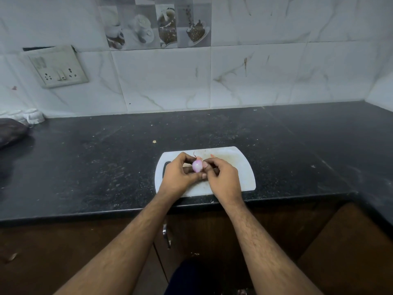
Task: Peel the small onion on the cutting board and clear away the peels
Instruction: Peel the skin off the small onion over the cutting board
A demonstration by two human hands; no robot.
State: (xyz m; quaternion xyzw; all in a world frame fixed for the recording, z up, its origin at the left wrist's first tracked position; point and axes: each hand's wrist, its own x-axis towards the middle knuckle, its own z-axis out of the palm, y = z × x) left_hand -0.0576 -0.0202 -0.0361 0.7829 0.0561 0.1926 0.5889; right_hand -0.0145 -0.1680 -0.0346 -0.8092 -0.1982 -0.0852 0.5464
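A small pink onion (pixel 197 166) is held a little above the white cutting board (pixel 242 169), between both hands. My left hand (pixel 177 177) grips it from the left and below. My right hand (pixel 223 178) pinches at its right side with thumb and fingertips. Most of the onion's facing side looks smooth and pale pink. A thin strip of skin (pixel 194 154) curls up from its top. A small orange peel scrap (pixel 212 155) lies on the far part of the board.
The board sits near the front edge of a black stone counter (pixel 106 162). A dark bag (pixel 11 132) and white cups (pixel 34 117) stand at the far left. A tiled wall with a socket plate (pixel 59 68) rises behind. Wooden cabinet doors are below.
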